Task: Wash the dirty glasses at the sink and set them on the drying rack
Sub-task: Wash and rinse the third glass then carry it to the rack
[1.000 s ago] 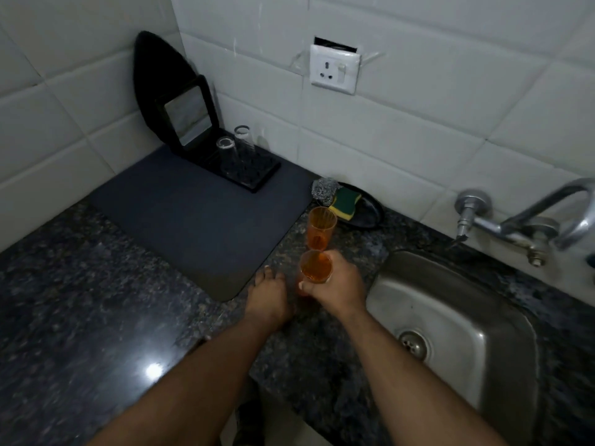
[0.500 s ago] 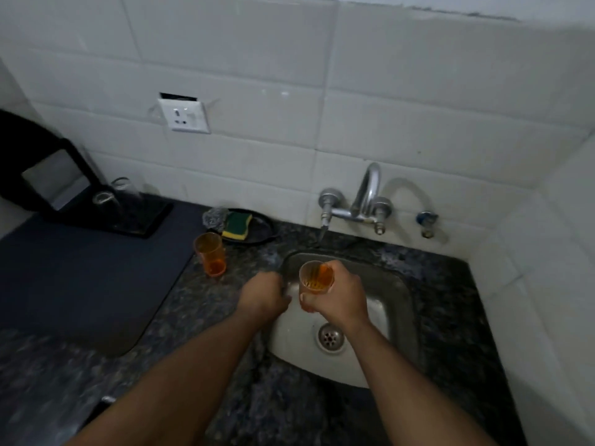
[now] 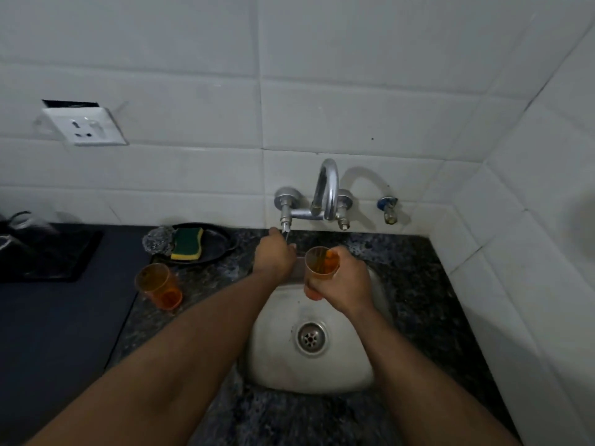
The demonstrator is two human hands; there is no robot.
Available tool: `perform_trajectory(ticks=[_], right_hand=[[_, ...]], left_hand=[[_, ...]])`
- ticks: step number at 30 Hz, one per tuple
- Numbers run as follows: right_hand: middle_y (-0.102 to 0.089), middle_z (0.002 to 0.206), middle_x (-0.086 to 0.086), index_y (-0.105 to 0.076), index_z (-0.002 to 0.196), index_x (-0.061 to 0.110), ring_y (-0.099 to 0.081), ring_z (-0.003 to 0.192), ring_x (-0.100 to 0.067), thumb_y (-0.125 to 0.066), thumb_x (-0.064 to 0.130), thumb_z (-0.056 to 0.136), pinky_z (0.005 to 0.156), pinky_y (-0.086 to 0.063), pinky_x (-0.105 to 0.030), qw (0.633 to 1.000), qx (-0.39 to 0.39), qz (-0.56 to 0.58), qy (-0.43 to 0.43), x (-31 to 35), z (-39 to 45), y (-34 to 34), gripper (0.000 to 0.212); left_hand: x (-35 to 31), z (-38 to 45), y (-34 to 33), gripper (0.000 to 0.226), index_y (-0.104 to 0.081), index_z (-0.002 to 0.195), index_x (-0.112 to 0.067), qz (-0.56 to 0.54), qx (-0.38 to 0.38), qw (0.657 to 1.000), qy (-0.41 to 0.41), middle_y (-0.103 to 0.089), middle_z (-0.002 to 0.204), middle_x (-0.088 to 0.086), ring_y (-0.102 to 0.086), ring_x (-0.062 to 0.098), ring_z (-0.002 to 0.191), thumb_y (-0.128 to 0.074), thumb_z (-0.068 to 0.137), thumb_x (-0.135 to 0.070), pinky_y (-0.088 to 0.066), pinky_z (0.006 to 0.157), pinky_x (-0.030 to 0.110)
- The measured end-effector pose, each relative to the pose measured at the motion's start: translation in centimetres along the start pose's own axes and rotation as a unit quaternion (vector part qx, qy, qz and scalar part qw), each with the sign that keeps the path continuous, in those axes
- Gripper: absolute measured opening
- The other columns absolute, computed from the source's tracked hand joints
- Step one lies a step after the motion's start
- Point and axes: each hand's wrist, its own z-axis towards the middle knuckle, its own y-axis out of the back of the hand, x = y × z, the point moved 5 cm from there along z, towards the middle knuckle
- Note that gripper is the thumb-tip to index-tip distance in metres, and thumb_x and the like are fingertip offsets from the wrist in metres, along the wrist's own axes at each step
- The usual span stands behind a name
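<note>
The right hand (image 3: pixel 341 278) is gripping an orange translucent plastic glass (image 3: pixel 322 263) upright over the back of the small steel sink (image 3: pixel 322 375), fingers curled round its wall, while the left hand (image 3: pixel 273 255) is reaching to the left lever of the chrome wall-mounted tap (image 3: pixel 318 201); its fingertips are at the lever, but whether they are pinching it cannot be told. To do this step well, the lever probably wants opening gently, so the stream is not splashing out of so shallow a basin, and the glass should be sitting under the curved spout before the water is running. A second orange plastic glass (image 3: pixel 159 286) is waiting on the dark speckled stone counter (image 3: pixel 415 284) left of the sink, near the black dish (image 3: pixel 219 244) holding a green-and-yellow sponge (image 3: pixel 188 244) and a steel scourer (image 3: pixel 157 241); the black drying rack (image 3: pixel 48 249) with clear glasses is lying at the far left edge. Compared with half a second ago, the left hand has been moving up from the sink's near-left rim to the tap lever, and the held glass is staying over the basin.
</note>
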Motion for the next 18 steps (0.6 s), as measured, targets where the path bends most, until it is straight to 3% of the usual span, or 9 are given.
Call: perform_trajectory(ticks=[3, 6, 10, 14, 16, 18], right_hand=[[-0.069, 0.086, 0.016, -0.06, 0.099, 0.033, -0.065, 0.079, -0.003, -0.087, 0.047, 0.058, 0.073, -0.057, -0.033, 1.0, -0.007, -0.007, -0.002, -0.8, 0.5, 0.0, 0.051], [-0.068, 0.091, 0.015, -0.059, 0.103, 0.035, -0.066, 0.085, -0.006, -0.091, 0.045, 0.061, 0.076, -0.056, -0.032, 1.0, -0.005, -0.008, -0.001, -1.3, 1.0, 0.3, 0.054], [-0.068, 0.095, 0.015, -0.059, 0.107, 0.035, -0.065, 0.088, -0.006, -0.092, 0.043, 0.063, 0.078, -0.056, -0.031, 1.0, 0.004, -0.003, 0.014, -1.7, 1.7, 0.3, 0.056], [-0.066, 0.095, 0.016, -0.058, 0.106, 0.036, -0.063, 0.087, -0.003, -0.094, 0.04, 0.063, 0.076, -0.054, -0.027, 0.999, 0.018, 0.013, 0.029, -1.9, 2.1, 0.3, 0.056], [-0.064, 0.093, 0.019, -0.058, 0.105, 0.036, -0.061, 0.086, 0.002, -0.096, 0.036, 0.063, 0.075, -0.052, -0.023, 0.999, 0.027, 0.033, 0.027, -2.1, 2.3, 0.2, 0.057], [-0.064, 0.092, 0.02, -0.058, 0.105, 0.035, -0.062, 0.085, 0.003, -0.097, 0.031, 0.061, 0.075, -0.051, -0.021, 0.998, 0.035, 0.052, 0.022, -2.3, 2.6, 0.0, 0.059]], left_hand=[[-0.3, 1.9, -0.8, 0.035, -0.063, 0.12, 0.0, -0.026, -0.004, 1.0, 0.015, -0.069, 0.116, 0.02, -0.066, 0.036, 0.106, -0.059, 0.103, -0.031, -0.047, 0.078, 0.033], [-0.2, 3.2, -1.2, 0.038, -0.069, 0.116, 0.004, -0.064, -0.018, 0.996, 0.053, -0.072, 0.112, 0.022, -0.069, 0.037, 0.103, -0.057, 0.105, -0.03, -0.052, 0.081, 0.037], [0.5, 4.1, -2.1, 0.038, -0.071, 0.106, 0.007, -0.105, -0.023, 0.992, 0.072, -0.074, 0.103, 0.022, -0.07, 0.036, 0.094, -0.056, 0.105, -0.027, -0.05, 0.074, 0.035], [1.5, 3.7, -2.3, 0.032, -0.075, 0.096, -0.001, -0.158, -0.027, 0.983, 0.084, -0.076, 0.09, 0.016, -0.073, 0.032, 0.089, -0.059, 0.1, -0.028, -0.059, 0.083, 0.039], [1.8, 2.5, -2.6, 0.02, -0.073, 0.093, -0.004, -0.155, 0.007, 0.983, 0.097, -0.073, 0.091, 0.013, -0.071, 0.029, 0.09, -0.062, 0.094, -0.02, -0.058, 0.084, 0.037], [1.9, 0.8, -3.5, 0.011, -0.072, 0.098, -0.006, -0.135, 0.097, 0.983, 0.083, -0.072, 0.095, 0.009, -0.07, 0.025, 0.09, -0.068, 0.088, -0.01, -0.058, 0.078, 0.034]])
